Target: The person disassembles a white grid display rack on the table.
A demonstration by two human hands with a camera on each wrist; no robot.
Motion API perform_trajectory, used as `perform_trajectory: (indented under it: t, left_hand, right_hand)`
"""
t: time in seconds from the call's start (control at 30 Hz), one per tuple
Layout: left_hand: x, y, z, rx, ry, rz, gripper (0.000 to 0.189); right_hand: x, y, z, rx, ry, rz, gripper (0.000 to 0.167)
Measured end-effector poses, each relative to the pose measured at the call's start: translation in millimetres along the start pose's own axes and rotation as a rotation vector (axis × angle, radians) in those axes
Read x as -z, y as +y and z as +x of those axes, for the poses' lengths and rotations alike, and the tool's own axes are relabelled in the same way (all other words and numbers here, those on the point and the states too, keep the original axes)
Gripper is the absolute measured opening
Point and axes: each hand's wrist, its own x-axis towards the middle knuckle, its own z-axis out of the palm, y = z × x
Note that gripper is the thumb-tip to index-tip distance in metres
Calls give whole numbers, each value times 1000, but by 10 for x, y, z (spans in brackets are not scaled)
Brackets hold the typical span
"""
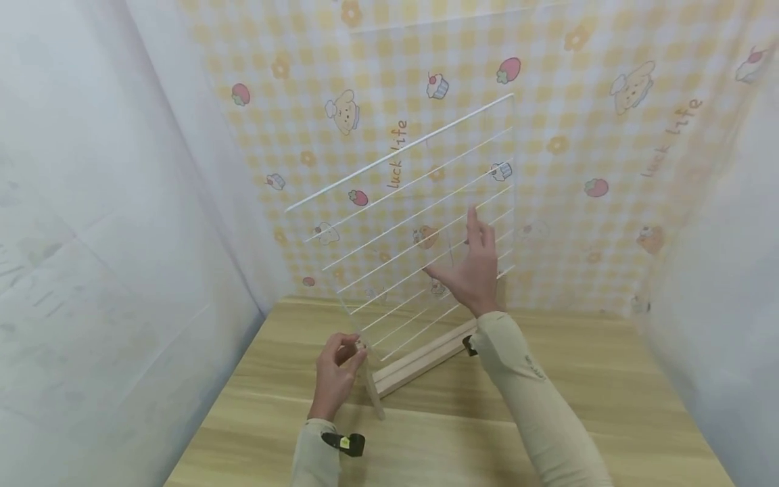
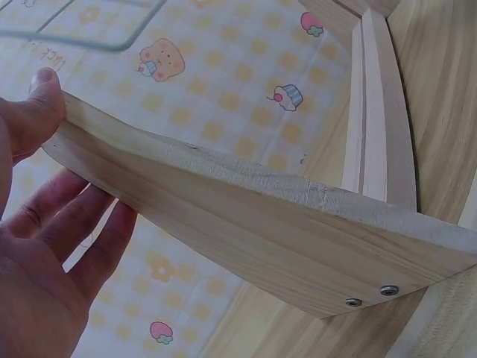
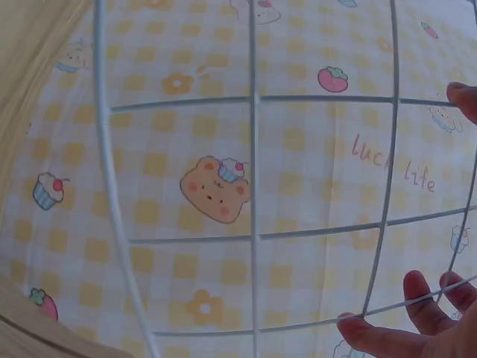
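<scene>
A white wire grid panel (image 1: 398, 153) leans upright over a wooden stand. The stand has a grooved crossbar (image 1: 426, 358) and a flat side board (image 2: 223, 216) with two metal screw heads (image 2: 389, 290) near its low end. My left hand (image 1: 335, 372) pinches the raised end of that side board, thumb on one edge and fingers below. Against the grid, my right hand (image 1: 476, 274) spreads its thumb and fingers across several wires; its fingertips (image 3: 354, 325) lie right at the wires in the right wrist view. The right hand and forearm partly hide the stand's far end.
Everything stands on a wood-grain table (image 1: 292, 433). Behind the grid hangs a yellow checked cloth (image 1: 566, 223) with cartoon prints. White sheets form walls at the left (image 1: 122, 203) and right (image 1: 724, 304).
</scene>
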Motion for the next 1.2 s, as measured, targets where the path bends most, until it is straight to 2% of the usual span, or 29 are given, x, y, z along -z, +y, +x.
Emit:
perform_trajectory:
  t: [0.13, 0.23, 0.47, 0.77, 1.03, 1.2]
  left_hand:
    - [-7, -1, -6, 19, 15, -24, 32]
    - [-6, 10, -10, 36, 22, -40, 32]
    - [5, 32, -6, 50, 37, 22, 33]
    - [27, 303, -46, -6, 18, 52, 30]
    - [-9, 292, -48, 14, 11, 25, 29]
    - [-39, 293, -51, 14, 16, 10, 29]
  right_hand:
    - [95, 46, -26, -46, -100, -38, 132]
    - [151, 117, -59, -70, -136, -63, 133]
    - [314, 283, -140, -120, -228, -105, 134]
    - [482, 513, -298, -141, -361, -185, 133]
    - [587, 686, -369, -182, -504, -304, 138]
    - [688, 783, -433, -212, -570, -297, 138]
